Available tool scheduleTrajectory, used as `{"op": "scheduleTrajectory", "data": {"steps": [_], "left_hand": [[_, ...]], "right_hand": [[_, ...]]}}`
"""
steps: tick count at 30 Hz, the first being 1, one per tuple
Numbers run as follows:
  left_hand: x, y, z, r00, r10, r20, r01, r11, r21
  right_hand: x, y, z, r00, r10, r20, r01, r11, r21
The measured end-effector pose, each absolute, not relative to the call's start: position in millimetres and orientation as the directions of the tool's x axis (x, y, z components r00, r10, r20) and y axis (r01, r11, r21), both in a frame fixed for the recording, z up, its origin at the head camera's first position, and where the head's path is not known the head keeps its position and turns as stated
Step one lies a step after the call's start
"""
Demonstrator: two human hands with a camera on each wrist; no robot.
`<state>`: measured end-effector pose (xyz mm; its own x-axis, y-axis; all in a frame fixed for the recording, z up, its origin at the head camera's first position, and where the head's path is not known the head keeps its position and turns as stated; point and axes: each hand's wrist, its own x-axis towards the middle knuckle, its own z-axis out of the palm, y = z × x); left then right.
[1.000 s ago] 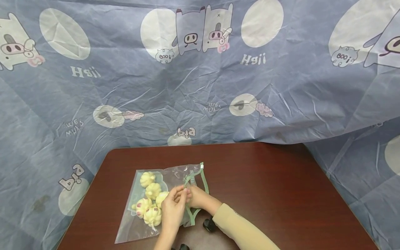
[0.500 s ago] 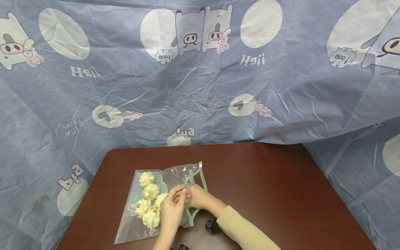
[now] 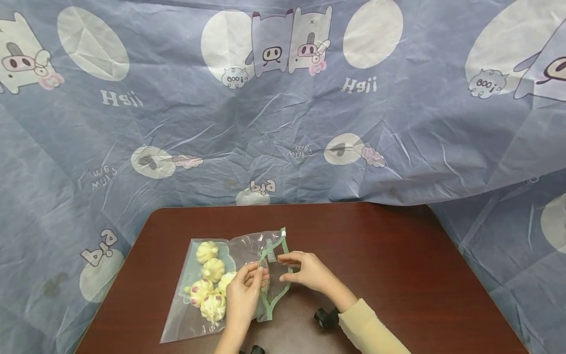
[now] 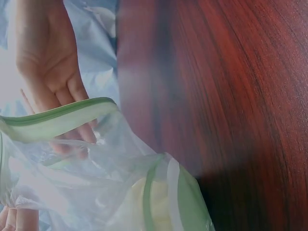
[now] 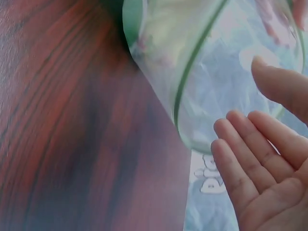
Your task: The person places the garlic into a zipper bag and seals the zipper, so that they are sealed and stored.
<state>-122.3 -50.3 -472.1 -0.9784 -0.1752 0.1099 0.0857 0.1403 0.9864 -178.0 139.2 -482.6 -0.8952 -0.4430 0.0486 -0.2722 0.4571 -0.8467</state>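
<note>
A clear zip bag [image 3: 247,246] with a green zip edge lies on the table, its mouth spread apart toward the right. Inside it, several pale garlic bulbs [image 3: 214,270], some with purple marks, rest with a light-blue scalloped sheet or tray [image 3: 225,253]. My left hand [image 3: 244,297] pinches the near side of the bag's mouth between thumb and fingers. At the right of the opening is my right hand [image 3: 309,273], fingers loosely extended and nothing held. The right wrist view shows its palm [image 5: 274,192] and spread thumb beside the green rim.
The dark reddish-brown table [image 3: 376,255] extends right and behind the bag. A blue cartoon-print cloth [image 3: 283,123] hangs behind and at both sides. Black wrist devices [image 3: 326,318] show near the table's front.
My right hand has drawn out of the bag's mouth to the right, its fingers now in view. The left hand keeps its pinch on the rim, and the opening looks wider.
</note>
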Motion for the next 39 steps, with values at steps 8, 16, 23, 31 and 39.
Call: {"op": "scheduleTrajectory", "data": {"steps": [8, 16, 23, 31, 39], "left_hand": [[-121.8, -49.4, -472.6, -0.976, -0.186, 0.109, 0.078, 0.164, 0.983], [-120.6, -49.1, -474.0, -0.976, -0.177, 0.128, 0.095, 0.182, 0.979], [-118.4, -48.0, -475.3, -0.976, -0.162, 0.144, 0.108, 0.214, 0.971], [-113.9, -44.0, -474.0, -0.97, -0.16, 0.186, 0.121, 0.345, 0.931], [-110.4, -41.5, -478.7, -0.967, -0.138, 0.214, 0.138, 0.422, 0.896]], "right_hand": [[-179.4, 159.0, -480.2, -0.955, -0.28, 0.094, -0.205, 0.399, -0.894], [-192.2, 161.4, -484.5, -0.996, 0.083, 0.019, 0.019, 0.433, -0.901], [-203.8, 150.2, -489.3, -0.987, 0.143, -0.069, 0.117, 0.365, -0.924], [-209.8, 133.4, -486.5, -0.975, 0.095, -0.201, 0.22, 0.27, -0.937], [-211.3, 125.1, -487.9, -0.965, 0.105, -0.239, 0.258, 0.238, -0.937]]}}
